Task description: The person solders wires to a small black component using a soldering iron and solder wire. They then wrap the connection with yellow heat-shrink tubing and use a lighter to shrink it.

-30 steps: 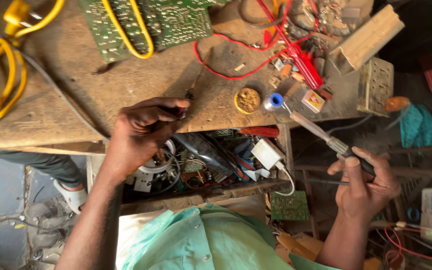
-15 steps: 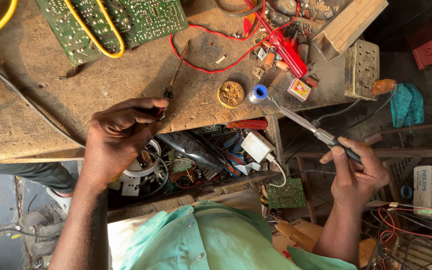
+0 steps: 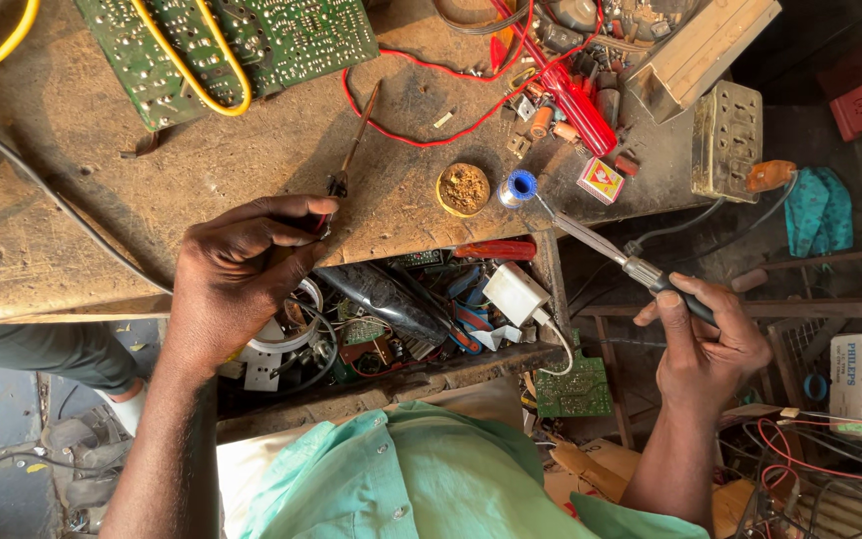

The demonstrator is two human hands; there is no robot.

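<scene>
The left hand [image 3: 236, 274] pinches a thin probe [image 3: 351, 145] at the workbench's [image 3: 72, 230] front edge; the right hand [image 3: 705, 344] grips a soldering iron [image 3: 601, 245] — tip at the solder spool [image 3: 518, 187] near the right corner — seemingly loading solder; steadiness needed next.

Rough worn wooden bench [image 3: 82, 210]; glossy green circuit board [image 3: 281, 40].
</scene>
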